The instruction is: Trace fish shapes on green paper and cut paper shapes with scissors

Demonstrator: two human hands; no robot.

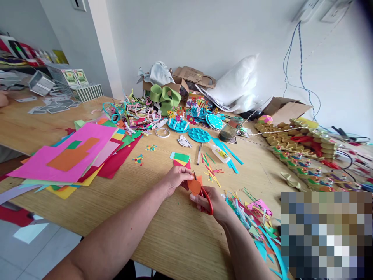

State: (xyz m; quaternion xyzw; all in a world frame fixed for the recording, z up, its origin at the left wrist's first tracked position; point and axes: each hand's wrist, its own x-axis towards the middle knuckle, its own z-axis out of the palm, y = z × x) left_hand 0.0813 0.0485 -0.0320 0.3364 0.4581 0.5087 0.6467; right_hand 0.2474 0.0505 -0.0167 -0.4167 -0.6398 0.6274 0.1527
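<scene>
My left hand (178,180) pinches a small piece of orange paper (194,187) with a rounded outline, over the near middle of the table. Red-handled scissors (208,201) are in my right hand (212,202), their blades at the orange paper. Just beyond my hands lie small green, yellow and red paper rectangles (181,158) and thin coloured paper strips (213,175). A pen (199,154), a glue bottle (220,153) and a blue dotted disc (199,135) lie farther back. Part of the blades is hidden by the paper.
Stacked coloured paper (67,155) covers the table's left side. Paper scraps (259,225) lie at the right front edge. Egg-carton pieces (297,144) fill the right. Pipe cleaners (140,111), a jar (230,130), cardboard boxes (192,76) and a white stuffing bag (239,83) stand at the back.
</scene>
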